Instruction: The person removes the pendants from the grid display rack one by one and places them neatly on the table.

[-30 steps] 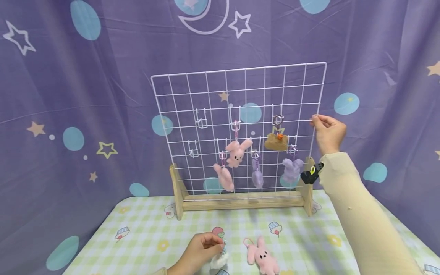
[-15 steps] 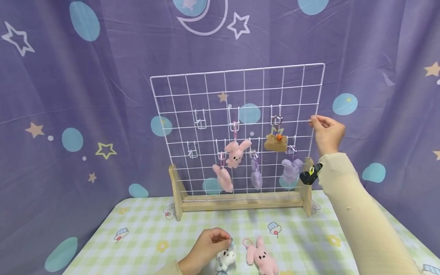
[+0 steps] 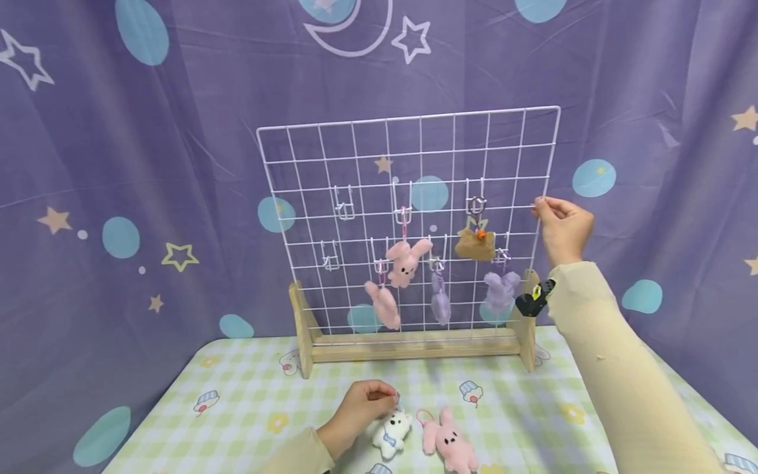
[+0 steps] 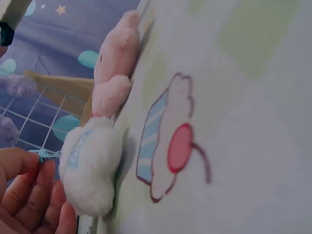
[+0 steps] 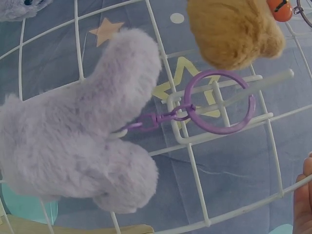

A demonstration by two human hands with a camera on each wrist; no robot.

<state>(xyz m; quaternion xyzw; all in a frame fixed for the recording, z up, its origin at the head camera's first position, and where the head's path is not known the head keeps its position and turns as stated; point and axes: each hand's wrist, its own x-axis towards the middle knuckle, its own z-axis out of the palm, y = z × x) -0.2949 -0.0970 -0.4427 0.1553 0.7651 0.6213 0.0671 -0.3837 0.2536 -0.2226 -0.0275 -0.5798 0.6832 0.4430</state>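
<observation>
My left hand [image 3: 361,411] pinches a light blue strap [image 4: 46,154] at the top of a white plush bear keychain [image 3: 392,434]. The bear wears a blue bow and stands roughly upright, low over the table. In the left wrist view its furry back [image 4: 97,170] is close to the tablecloth. A pink plush bunny keychain [image 3: 454,447] lies just right of it. My right hand [image 3: 565,227] pinches the right edge of a white wire grid rack [image 3: 408,118]. In the right wrist view, only some fingers [image 5: 303,202] show at the edge.
Pink bunnies [image 3: 405,263], purple plush keychains [image 3: 502,293] and a brown plush [image 3: 476,245] hang from hooks on the grid. Two more white hooks [image 3: 345,210] are at its left. Wooden feet [image 3: 302,329] support the rack on a checked tablecloth [image 3: 237,421]. A purple curtain [image 3: 195,164] hangs behind.
My left hand has moved up and slightly right with the white bear, whose face and bow have come into sight. The right hand keeps its hold on the grid's edge.
</observation>
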